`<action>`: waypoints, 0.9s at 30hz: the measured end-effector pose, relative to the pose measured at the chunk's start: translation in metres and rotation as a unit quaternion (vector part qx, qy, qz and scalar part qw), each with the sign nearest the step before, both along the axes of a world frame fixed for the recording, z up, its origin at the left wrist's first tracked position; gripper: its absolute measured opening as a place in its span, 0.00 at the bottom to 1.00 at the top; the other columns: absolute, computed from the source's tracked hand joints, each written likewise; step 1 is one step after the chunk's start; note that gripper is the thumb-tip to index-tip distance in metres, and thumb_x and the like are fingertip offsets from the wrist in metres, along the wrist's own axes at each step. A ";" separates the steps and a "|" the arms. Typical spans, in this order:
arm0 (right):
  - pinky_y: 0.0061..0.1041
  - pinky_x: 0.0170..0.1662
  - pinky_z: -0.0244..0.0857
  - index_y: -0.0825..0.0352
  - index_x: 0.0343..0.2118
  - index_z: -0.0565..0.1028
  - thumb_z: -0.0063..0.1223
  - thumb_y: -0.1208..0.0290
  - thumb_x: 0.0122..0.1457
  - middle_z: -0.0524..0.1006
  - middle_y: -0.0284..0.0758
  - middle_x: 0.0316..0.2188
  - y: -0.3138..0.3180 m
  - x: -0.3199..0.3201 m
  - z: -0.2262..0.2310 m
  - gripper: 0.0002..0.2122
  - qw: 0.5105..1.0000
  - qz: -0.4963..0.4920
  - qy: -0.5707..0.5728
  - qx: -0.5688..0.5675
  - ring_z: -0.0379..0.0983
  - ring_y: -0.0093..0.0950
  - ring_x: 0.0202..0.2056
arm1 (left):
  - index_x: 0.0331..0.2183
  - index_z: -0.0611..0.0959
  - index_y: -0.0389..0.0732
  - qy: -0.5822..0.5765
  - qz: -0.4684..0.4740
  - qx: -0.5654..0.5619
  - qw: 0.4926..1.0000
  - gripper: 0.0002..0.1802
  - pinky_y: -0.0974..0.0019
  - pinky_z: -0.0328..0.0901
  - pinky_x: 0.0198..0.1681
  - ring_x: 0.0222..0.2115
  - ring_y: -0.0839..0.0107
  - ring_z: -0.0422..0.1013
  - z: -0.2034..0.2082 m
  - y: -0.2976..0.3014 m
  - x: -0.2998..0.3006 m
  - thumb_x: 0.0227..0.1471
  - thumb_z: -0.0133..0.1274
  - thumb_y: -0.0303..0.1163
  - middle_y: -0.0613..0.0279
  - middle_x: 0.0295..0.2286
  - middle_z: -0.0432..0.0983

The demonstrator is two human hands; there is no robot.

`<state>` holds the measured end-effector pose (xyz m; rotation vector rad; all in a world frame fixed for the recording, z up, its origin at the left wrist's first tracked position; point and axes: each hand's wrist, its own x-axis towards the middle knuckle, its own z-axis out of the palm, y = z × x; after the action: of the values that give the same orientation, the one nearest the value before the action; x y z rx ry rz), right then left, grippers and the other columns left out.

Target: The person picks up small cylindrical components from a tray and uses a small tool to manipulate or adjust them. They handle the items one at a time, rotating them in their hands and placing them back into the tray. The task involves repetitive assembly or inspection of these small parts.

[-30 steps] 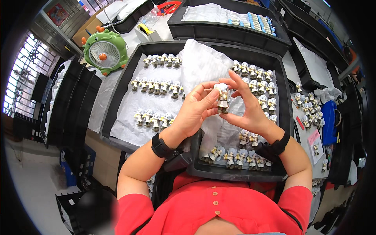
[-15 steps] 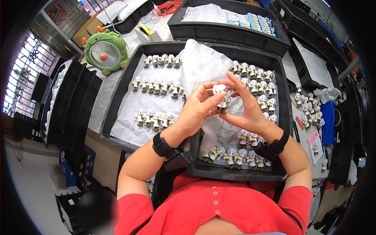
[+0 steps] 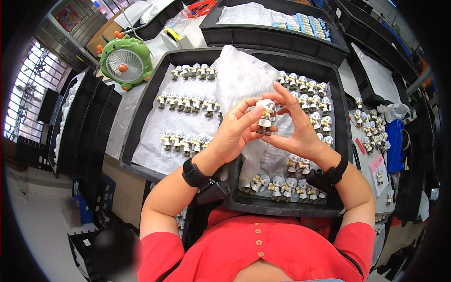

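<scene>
A pale worktop [image 3: 123,117] crowded with black trays fills the view, with a barred window off to the person's left. The big black tray [image 3: 141,117] directly in front of the person is lined with white foam sheet [image 3: 155,141], and rows of small figurines [image 3: 188,103] with white heads and pale outfits stand on it along its far edge, across its left half and down its right side. More of them stand in a row [image 3: 282,188] along the tray's near edge, close to the person's red shirt [image 3: 253,244].

Above the middle of that tray, both hands meet around a single figurine [image 3: 266,116]. The left hand [image 3: 232,134] has its thumb and fingers closed on the figurine's left side, the fingertips pressed near its round white head. The right hand [image 3: 296,129] grips it from the right, thumb under the feet and index finger arched over the top, the other fingers spread loosely. The figurine stands roughly upright between them, clear of the foam below; just which finger bears on the head is hard to tell at this size. Each wrist wears a black band.

At the worktop's far left corner stands a green desk fan [image 3: 126,61] shaped like a little monster with orange horns. Beyond the main tray, a second black tray [image 3: 263,33] holds a white sheet and a row of small blue and white pieces. Along the right edge of the worktop more figurines [image 3: 371,127] stand loose beside a blue cloth [image 3: 393,138].
</scene>
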<state>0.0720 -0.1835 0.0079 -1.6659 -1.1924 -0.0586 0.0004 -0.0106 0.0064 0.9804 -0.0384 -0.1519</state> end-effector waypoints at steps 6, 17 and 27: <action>0.26 0.44 0.63 0.63 0.62 0.51 0.64 0.72 0.43 0.68 0.39 0.49 0.001 -0.001 0.000 0.43 1.000 0.001 0.017 -0.004 0.68 0.29 0.46 | 0.52 0.64 0.39 0.006 0.003 -0.019 1.000 0.26 0.64 0.71 0.37 0.36 0.65 0.75 0.002 -0.003 0.000 0.56 0.49 0.41 0.56 0.41 0.71; 0.28 0.46 0.61 0.63 0.61 0.52 0.64 0.73 0.39 0.69 0.38 0.49 -0.003 0.002 -0.003 0.44 0.999 -0.028 0.004 0.022 0.66 0.29 0.49 | 0.51 0.66 0.41 0.009 0.004 -0.031 0.999 0.23 0.65 0.70 0.40 0.37 0.62 0.75 0.003 -0.001 0.001 0.58 0.46 0.41 0.58 0.40 0.72; 0.24 0.42 0.64 0.62 0.61 0.54 0.63 0.76 0.40 0.68 0.37 0.47 0.000 -0.001 0.001 0.42 1.000 -0.015 -0.022 0.015 0.67 0.26 0.42 | 0.52 0.66 0.38 0.023 -0.018 0.018 0.999 0.23 0.63 0.70 0.42 0.40 0.63 0.73 -0.005 -0.001 0.002 0.59 0.45 0.40 0.56 0.44 0.71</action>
<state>0.0707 -0.1831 0.0086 -1.6634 -1.1935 -0.1316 0.0023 -0.0120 0.0011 1.0113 -0.0109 -0.2088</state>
